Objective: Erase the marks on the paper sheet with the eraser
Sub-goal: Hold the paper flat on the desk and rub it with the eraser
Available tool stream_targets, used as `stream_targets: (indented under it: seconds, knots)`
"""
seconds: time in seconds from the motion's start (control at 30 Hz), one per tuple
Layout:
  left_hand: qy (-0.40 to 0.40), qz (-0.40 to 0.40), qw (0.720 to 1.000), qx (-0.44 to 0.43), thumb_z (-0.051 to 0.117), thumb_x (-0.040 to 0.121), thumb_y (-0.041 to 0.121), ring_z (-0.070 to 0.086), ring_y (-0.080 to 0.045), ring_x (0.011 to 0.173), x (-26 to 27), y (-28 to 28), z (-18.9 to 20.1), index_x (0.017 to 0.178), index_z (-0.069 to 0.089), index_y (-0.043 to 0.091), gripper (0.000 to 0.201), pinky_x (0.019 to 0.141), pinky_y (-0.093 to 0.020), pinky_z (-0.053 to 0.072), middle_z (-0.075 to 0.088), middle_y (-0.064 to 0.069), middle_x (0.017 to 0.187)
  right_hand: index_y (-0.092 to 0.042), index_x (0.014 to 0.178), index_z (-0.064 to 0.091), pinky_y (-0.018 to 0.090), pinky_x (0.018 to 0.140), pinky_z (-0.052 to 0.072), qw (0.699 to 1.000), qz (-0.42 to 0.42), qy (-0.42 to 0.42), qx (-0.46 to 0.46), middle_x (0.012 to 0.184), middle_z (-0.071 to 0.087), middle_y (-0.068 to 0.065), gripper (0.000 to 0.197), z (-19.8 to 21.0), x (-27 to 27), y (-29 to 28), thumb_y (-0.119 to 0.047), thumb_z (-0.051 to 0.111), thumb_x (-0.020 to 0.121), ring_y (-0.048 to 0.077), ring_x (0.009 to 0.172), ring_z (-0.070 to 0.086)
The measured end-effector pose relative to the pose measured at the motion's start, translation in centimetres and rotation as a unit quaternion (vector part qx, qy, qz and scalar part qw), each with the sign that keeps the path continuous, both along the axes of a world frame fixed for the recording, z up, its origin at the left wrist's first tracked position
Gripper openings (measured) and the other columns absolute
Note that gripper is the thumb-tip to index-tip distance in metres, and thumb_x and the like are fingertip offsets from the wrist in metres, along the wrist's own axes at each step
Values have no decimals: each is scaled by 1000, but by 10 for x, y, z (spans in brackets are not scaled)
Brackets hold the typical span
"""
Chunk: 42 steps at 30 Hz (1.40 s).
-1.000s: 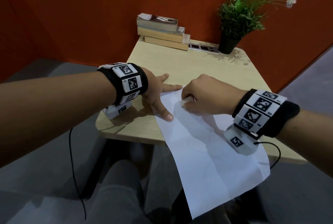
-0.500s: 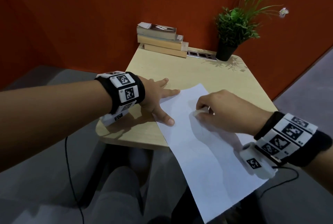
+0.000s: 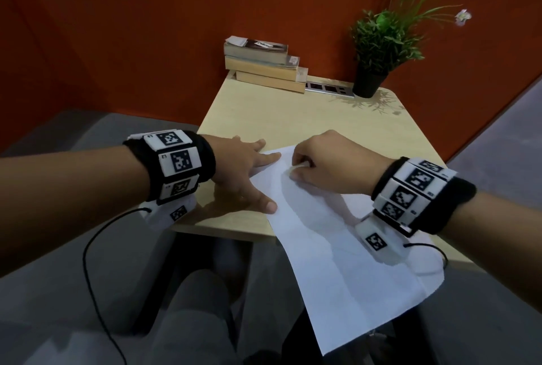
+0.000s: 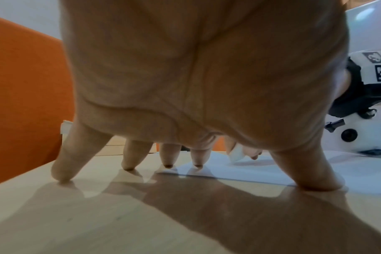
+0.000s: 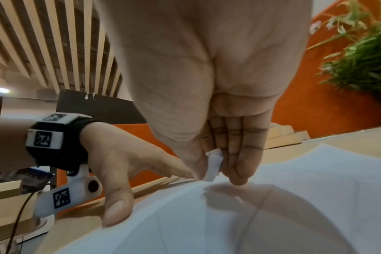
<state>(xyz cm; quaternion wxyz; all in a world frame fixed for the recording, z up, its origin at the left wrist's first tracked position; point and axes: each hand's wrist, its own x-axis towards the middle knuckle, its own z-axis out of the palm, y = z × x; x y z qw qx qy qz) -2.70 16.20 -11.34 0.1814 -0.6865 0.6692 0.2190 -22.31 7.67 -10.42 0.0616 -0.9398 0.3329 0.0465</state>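
A person sits at a small wooden table [image 3: 264,112]. A white paper sheet [image 3: 337,262] lies on it, and the near part of the sheet hangs over the table's front edge.

The right hand [image 3: 331,162] is on the far end of the sheet. Its fingers are curled, and they pinch a small white eraser [image 5: 213,165] between the thumb and the other fingers. The bottom of the eraser touches the paper. From above, only a little bit of the eraser [image 3: 300,165] peeks out.

The left hand [image 3: 243,171] is spread wide, with straight fingers. It holds nothing. The thumb [image 5: 118,208] presses on the left edge of the sheet, and one or two fingertips [image 4: 198,163] touch its far corner. The other fingertips rest on the bare table.

At the back of the table are a stack of books [image 3: 264,65] and a green plant in a black pot [image 3: 378,50]. Behind them is an orange wall [image 3: 146,27].
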Motion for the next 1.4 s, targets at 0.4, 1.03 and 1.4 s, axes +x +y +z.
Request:
stream_targets:
  seconds: [0.4,1.03,1.4]
  knots:
    - [-23,4,1000,12,50,54,100,-11,-40,158,-5,2,1,160,-21,45,139,125,-64,7,-25,12,170,-10,83,69,35,63,53,997,-13,37,-68,79,66,8,21,-6,22,4,-26,61,94,32,80,66]
    - [-54,30,998,29,46,47,107,-20,-46,155,-5,0,-4,151,-29,56,139,119,-73,3,-35,9,167,-18,76,68,38,65,54,996,12,64,-57,75,61,3,15,1,25,13,-21,65,90,30,78,63]
    - [-55,42,997,42,49,52,106,-15,-47,156,-6,-3,-2,150,-31,56,136,122,-70,7,-39,5,165,-21,80,69,41,66,58,996,13,54,-69,78,65,2,13,1,7,8,-22,61,89,31,76,63]
